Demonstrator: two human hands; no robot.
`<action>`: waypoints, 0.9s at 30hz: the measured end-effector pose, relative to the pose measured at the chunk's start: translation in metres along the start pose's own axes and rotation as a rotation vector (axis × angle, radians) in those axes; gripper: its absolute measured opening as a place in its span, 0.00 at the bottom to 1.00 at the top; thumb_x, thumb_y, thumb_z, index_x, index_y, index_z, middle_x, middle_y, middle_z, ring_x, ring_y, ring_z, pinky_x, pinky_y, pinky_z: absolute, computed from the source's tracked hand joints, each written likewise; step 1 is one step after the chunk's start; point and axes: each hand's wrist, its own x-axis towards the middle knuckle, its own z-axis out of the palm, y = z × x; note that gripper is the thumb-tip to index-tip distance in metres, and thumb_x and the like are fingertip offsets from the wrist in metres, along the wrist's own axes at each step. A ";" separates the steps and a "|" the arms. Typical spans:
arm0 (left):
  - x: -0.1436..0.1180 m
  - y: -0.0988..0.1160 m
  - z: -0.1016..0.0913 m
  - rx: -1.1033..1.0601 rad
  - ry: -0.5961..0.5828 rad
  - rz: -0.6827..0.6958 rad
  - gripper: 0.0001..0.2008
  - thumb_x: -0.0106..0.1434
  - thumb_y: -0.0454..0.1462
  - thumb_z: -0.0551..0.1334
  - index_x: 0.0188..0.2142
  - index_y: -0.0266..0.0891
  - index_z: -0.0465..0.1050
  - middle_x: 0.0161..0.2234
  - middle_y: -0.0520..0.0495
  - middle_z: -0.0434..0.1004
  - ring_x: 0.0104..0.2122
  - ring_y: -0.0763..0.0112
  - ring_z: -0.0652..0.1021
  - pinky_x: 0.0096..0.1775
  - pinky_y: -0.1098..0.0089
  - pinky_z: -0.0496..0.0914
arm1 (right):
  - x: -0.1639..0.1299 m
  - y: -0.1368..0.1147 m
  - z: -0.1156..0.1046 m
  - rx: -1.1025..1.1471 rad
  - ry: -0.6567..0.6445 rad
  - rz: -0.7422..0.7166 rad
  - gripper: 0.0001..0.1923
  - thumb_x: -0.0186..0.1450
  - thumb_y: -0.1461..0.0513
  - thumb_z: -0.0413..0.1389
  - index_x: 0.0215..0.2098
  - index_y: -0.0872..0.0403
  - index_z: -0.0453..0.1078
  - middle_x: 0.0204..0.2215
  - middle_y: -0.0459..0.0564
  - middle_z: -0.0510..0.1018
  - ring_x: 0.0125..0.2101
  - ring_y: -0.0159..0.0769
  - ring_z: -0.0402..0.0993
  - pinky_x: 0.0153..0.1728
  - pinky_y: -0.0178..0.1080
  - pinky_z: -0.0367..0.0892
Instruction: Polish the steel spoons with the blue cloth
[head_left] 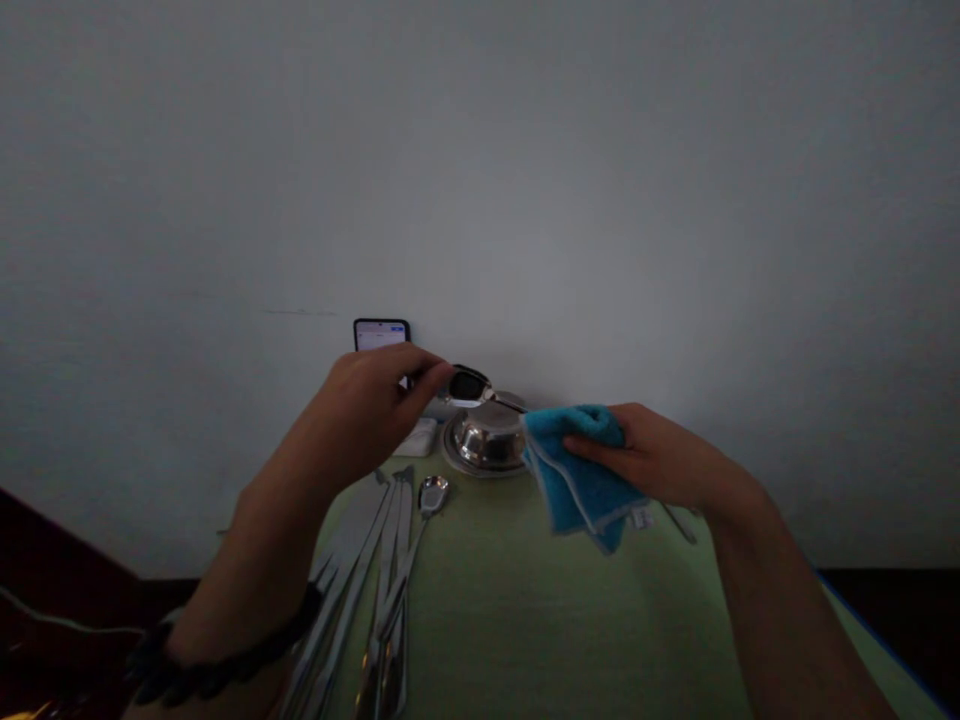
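My left hand (397, 385) pinches the bowl end of a metal spoon (469, 386) between thumb and fingers. The spoon is held up level, and its thin handle runs right into a folded blue cloth (574, 480). With thumb on top, my right hand (649, 450) is closed on the cloth, which hides the handle's far end. Just behind and below the spoon, an upturned shiny metal bowl (487, 440) rests on the green tabletop (555, 620).
Several knives, forks and spoons (386, 560) lie lengthwise at the left of the table. A phone (381, 334) leans on the grey wall (525, 200), with a white case (417, 438) nearby. One utensil (679, 524) is partly hidden under my right wrist.
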 end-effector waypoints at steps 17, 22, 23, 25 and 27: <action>-0.009 0.021 0.010 -0.468 -0.715 0.015 0.15 0.64 0.41 0.45 0.32 0.39 0.68 0.26 0.50 0.76 0.25 0.72 0.76 0.28 0.74 0.66 | 0.007 -0.009 0.014 0.007 -0.099 -0.087 0.11 0.59 0.56 0.52 0.34 0.52 0.72 0.26 0.45 0.76 0.24 0.30 0.68 0.25 0.31 0.59; -0.012 0.007 0.003 -0.507 -0.658 -0.043 0.17 0.63 0.44 0.45 0.27 0.39 0.66 0.21 0.52 0.72 0.22 0.74 0.73 0.26 0.75 0.65 | 0.000 0.002 0.004 0.068 -0.069 0.056 0.16 0.57 0.50 0.52 0.29 0.54 0.71 0.23 0.45 0.74 0.22 0.30 0.66 0.22 0.31 0.59; -0.012 0.007 0.002 -0.505 -0.633 -0.049 0.18 0.63 0.45 0.45 0.26 0.39 0.65 0.20 0.53 0.70 0.21 0.74 0.72 0.25 0.75 0.65 | -0.001 0.003 0.003 0.061 -0.056 0.072 0.17 0.57 0.50 0.51 0.27 0.54 0.70 0.22 0.45 0.73 0.22 0.30 0.65 0.21 0.31 0.58; -0.012 0.012 0.003 -0.495 -0.552 -0.045 0.20 0.64 0.47 0.45 0.25 0.39 0.65 0.19 0.54 0.68 0.20 0.76 0.70 0.25 0.76 0.63 | -0.001 0.002 0.003 0.042 -0.044 0.078 0.19 0.58 0.49 0.49 0.24 0.55 0.68 0.21 0.45 0.71 0.21 0.29 0.64 0.20 0.31 0.57; -0.009 0.023 0.007 -0.484 -0.444 -0.013 0.21 0.64 0.46 0.43 0.25 0.39 0.65 0.21 0.54 0.69 0.22 0.76 0.70 0.25 0.76 0.63 | 0.001 -0.002 0.006 0.028 -0.037 0.044 0.19 0.59 0.49 0.48 0.22 0.55 0.66 0.19 0.44 0.69 0.19 0.27 0.62 0.18 0.30 0.56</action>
